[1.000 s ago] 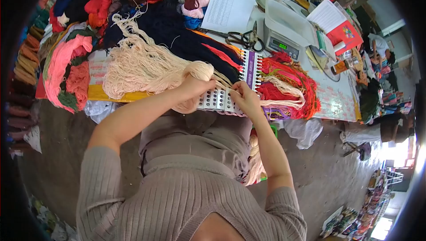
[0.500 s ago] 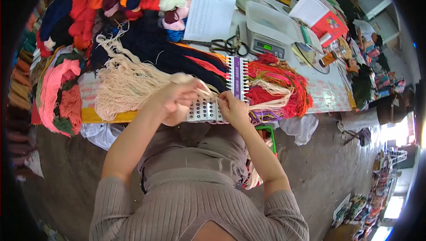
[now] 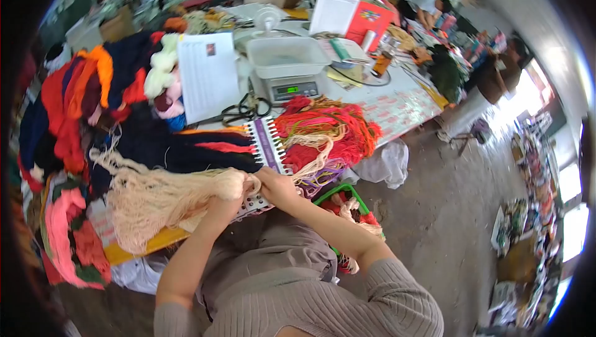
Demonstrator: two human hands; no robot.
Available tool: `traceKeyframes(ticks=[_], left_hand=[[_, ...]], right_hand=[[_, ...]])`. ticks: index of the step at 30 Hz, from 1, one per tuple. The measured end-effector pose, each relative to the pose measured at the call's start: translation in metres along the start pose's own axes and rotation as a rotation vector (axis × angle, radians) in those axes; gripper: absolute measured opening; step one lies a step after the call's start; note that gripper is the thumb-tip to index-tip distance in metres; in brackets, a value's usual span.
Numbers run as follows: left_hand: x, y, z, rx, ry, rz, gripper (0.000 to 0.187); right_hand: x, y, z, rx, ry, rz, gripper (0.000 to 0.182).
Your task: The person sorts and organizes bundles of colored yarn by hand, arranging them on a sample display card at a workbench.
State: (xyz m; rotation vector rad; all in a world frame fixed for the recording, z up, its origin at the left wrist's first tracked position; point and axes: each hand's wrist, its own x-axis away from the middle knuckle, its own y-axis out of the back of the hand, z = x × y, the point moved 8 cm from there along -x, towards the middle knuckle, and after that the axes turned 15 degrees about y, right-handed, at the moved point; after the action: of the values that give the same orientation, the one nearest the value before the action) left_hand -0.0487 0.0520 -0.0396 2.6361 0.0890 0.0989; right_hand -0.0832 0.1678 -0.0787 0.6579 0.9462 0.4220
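Observation:
A large cream yarn hank (image 3: 158,203) lies spread along the front of the table, its gathered end at my hands. My left hand (image 3: 231,187) is closed on that end, its fingers blurred and partly lost against the pale strands. Close beside it my right hand (image 3: 277,187) is closed, fingers pinched on the cream strands at the edge of a punched card (image 3: 254,204). Just beyond, a purple-and-white thread card (image 3: 267,138) with notched edges carries strands. Orange, navy and red yarn (image 3: 226,147) runs off its left side, and a mixed red bundle (image 3: 335,129) lies to its right.
Scissors (image 3: 247,110), a digital scale (image 3: 292,90) with a plastic tub (image 3: 287,58) and a printed sheet (image 3: 208,79) lie farther back. Coloured hanks (image 3: 68,104) are heaped at the left. A green basket (image 3: 338,195) sits below the table edge. Another person (image 3: 496,76) stands at the right.
The view has tilted up and turned to the right. My left hand has come in from a blurred motion to beside my right hand, with the cream yarn gathered there.

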Motion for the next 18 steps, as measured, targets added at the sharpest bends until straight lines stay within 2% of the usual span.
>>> traceKeyframes(ticks=[1, 3, 4, 5, 7, 9, 11, 12, 13, 14, 15, 16, 17, 18], left_hand=[[0.008, 0.007, -0.006, -0.321, -0.329, -0.24, 0.018], [0.002, -0.001, 0.038, 0.246, 0.113, -0.094, 0.019], [0.004, -0.018, 0.05, 0.753, 0.355, 0.115, 0.019], [0.011, -0.006, 0.049, 0.751, 0.359, 0.114, 0.019], [0.035, 0.021, 0.026, 0.908, 0.62, 0.201, 0.018], [0.039, 0.068, 0.029, 1.146, 0.471, -0.003, 0.015], [0.048, 0.13, 0.034, 1.328, 0.294, -0.085, 0.017], [0.066, 0.166, 0.044, 1.182, 0.378, -0.471, 0.024], [0.082, 0.19, 0.031, 1.135, 0.273, -0.802, 0.033], [0.094, 0.212, 0.019, 0.81, 0.187, -0.927, 0.033], [0.107, 0.23, 0.003, 0.469, 0.101, -1.016, 0.033], [0.108, 0.227, 0.014, 0.307, 0.069, -1.01, 0.032], [0.103, 0.213, 0.03, 0.146, 0.032, -0.983, 0.03], [0.094, 0.181, 0.011, -0.081, -0.127, -0.914, 0.025]], right_hand=[[0.0, -0.001, 0.003, 0.035, -0.015, 0.036, 0.016], [-0.006, -0.005, 0.005, 0.08, -0.014, 0.129, 0.018], [-0.009, -0.004, 0.006, 0.079, -0.009, 0.125, 0.018], [-0.009, -0.005, 0.008, 0.072, -0.008, 0.12, 0.018], [-0.011, -0.003, 0.012, 0.101, -0.014, 0.154, 0.017], [-0.013, -0.003, 0.011, 0.103, -0.032, 0.17, 0.014], [-0.009, -0.007, 0.009, 0.09, -0.045, 0.167, 0.011], [-0.002, -0.014, 0.001, 0.073, -0.032, 0.133, 0.01], [0.005, -0.019, -0.006, 0.023, -0.087, 0.165, 0.011], [0.011, -0.02, -0.013, 0.026, -0.172, 0.16, 0.013], [0.017, -0.018, -0.02, 0.059, -0.188, 0.05, 0.017], [0.021, -0.017, -0.027, 0.026, -0.193, -0.01, 0.018], [0.025, -0.013, -0.036, -0.072, -0.264, -0.108, 0.014], [0.029, -0.017, -0.05, -0.237, -0.282, -0.192, 0.011]])
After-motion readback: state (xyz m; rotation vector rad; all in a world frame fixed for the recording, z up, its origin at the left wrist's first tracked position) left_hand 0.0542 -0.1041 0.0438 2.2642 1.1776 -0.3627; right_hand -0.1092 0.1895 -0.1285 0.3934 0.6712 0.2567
